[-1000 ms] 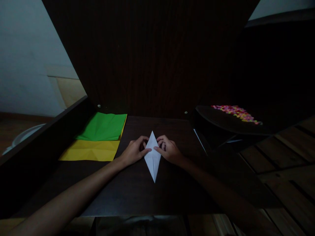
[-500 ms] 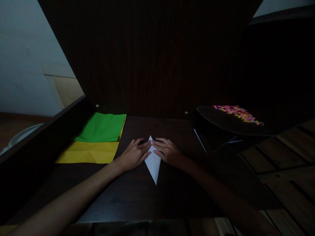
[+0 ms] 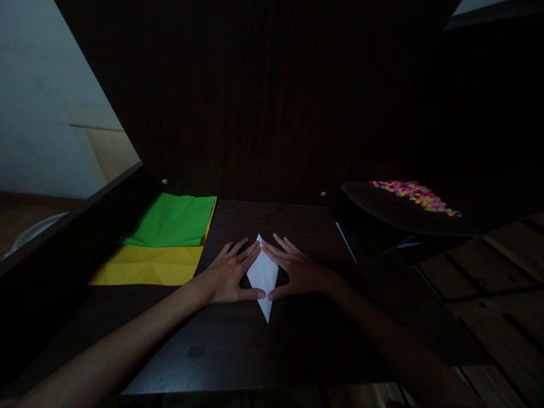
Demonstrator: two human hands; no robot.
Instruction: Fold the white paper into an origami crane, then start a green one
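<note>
A white paper point(image 3: 262, 273) folded into a kite-like diamond lies on the dark wooden table, one point away from me and the long point towards me. My left hand point(image 3: 232, 275) rests on its left side, fingers spread, index fingertip near the far point and thumb on the lower part. From the other side, my right hand point(image 3: 295, 271) mirrors it, with fingertips on the upper right edge and the thumb on the lower right. Both hands press the paper flat rather than grasp it.
Left of the hands lie a creased green sheet point(image 3: 176, 220) and a yellow sheet point(image 3: 148, 265). A raised dark side board point(image 3: 72, 229) borders the table on the left. A tall dark panel point(image 3: 255, 102) stands behind. Right, a dark surface point(image 3: 378, 212) bears small colourful pieces point(image 3: 416, 195).
Both thumbs have slid towards me, from the middle of the paper to its lower part. The fingers have spread wider, and the index fingertips stay near the far point.
</note>
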